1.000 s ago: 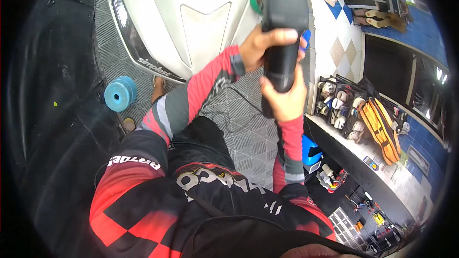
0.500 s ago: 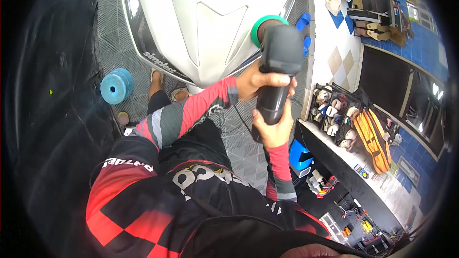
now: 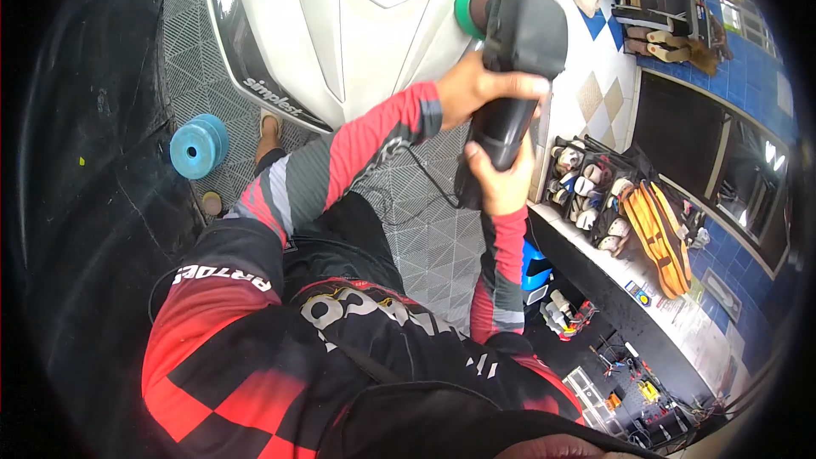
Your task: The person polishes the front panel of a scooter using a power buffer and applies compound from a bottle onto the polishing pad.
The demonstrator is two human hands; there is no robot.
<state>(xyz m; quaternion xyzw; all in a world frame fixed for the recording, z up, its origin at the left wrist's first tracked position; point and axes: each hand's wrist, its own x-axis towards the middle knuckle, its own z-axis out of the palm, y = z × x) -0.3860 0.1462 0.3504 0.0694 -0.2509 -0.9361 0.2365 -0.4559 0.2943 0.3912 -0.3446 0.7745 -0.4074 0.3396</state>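
Note:
Both my hands hold a black polisher (image 3: 529, 30) with a green-edged pad (image 3: 466, 7). My left hand (image 3: 469, 92) wraps around its upper body, just behind the head, thumb lying across the casing. Lower down, my right hand (image 3: 508, 185) grips the black handle, fingers partly hidden behind it. The pad is at the right side of a glossy white vehicle body panel (image 3: 382, 30) with dark trim and a "simplest" decal; whether its face presses on the panel is hidden by the tool. A dark cord (image 3: 425, 170) trails from the handle's lower end.
A blue ribbed round object (image 3: 193, 151) stands on the grey grid floor (image 3: 191, 59) at left, near a black sheet (image 3: 93, 229). To the right, a counter (image 3: 680, 331) carries an orange strapped item (image 3: 659, 238) and a rack of pads (image 3: 582, 195). Tools hang below.
The polisher has moved up and to the right along the panel's edge, with both hands still around it. The whole view has shifted slightly, bringing the panel up and left.

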